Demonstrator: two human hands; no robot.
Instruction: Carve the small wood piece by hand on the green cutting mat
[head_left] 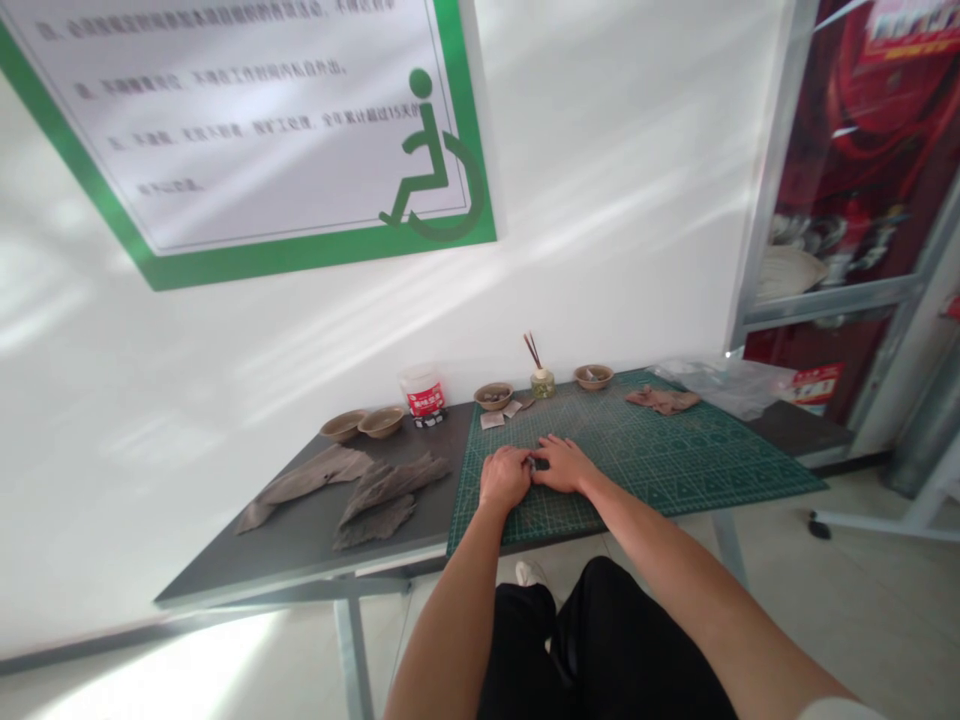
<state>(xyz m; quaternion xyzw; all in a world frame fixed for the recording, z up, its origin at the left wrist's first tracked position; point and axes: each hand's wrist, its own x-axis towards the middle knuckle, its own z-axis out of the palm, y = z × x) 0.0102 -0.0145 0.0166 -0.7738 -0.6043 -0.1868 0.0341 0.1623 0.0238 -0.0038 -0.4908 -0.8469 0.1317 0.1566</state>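
My left hand (pixel 507 476) and my right hand (pixel 562 464) meet over the green cutting mat (pixel 652 450). Between their fingertips is a small greyish object (pixel 535 464), too small to make out. Fingers of both hands are closed around it. Behind them on the mat lie small pale squares (pixel 493 421), beside a bowl with small pieces in it (pixel 493 396).
A glass jar with sticks (pixel 542 382) and another bowl (pixel 593 376) stand near the wall. Plastic bags (pixel 727 385) and a brown cloth (pixel 663 400) lie at right. At left are two bowls (pixel 382 422), a red-labelled tub (pixel 424 395) and grey cloths (pixel 386 495).
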